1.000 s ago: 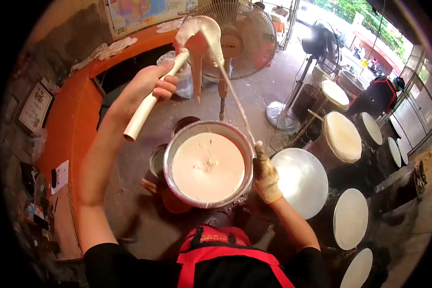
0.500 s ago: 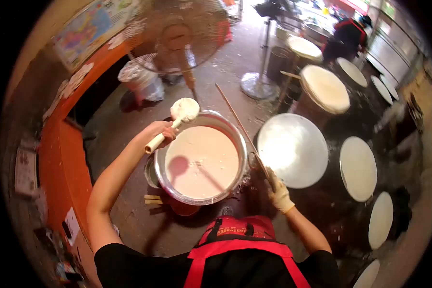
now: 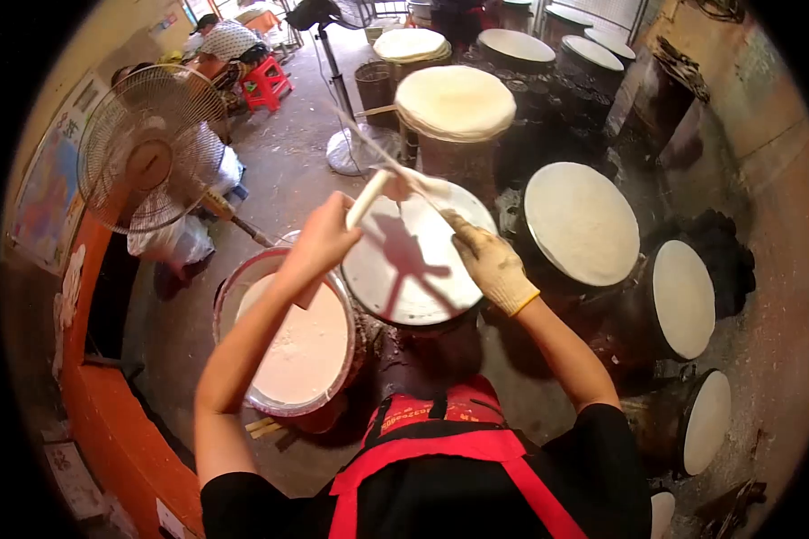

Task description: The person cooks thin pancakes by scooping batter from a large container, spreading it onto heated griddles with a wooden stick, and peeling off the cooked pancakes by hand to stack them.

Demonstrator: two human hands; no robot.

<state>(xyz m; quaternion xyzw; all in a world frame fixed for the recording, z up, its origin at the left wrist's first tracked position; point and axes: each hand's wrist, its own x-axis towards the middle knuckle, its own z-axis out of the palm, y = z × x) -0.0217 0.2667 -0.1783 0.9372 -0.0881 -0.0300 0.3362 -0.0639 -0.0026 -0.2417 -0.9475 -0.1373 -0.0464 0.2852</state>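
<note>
My bare left hand is closed round the pale handle of a ladle, whose head is over a round white griddle. A thin wooden stick is held in my gloved right hand, slanting up to the left and passing by the ladle's head. Shadows of the ladle and stick fall on the griddle. At the left, partly behind my left forearm, a metal pot holds pale pinkish batter.
More round griddles bearing pale sheets curve along the right. A stack of round sheets stands beyond the white griddle. A large fan is at the left, a standing fan farther back. A person sits near a red stool.
The view has swung right. My left hand has carried the ladle from above the batter pot to over the griddle, and my right hand has brought the stick there too.
</note>
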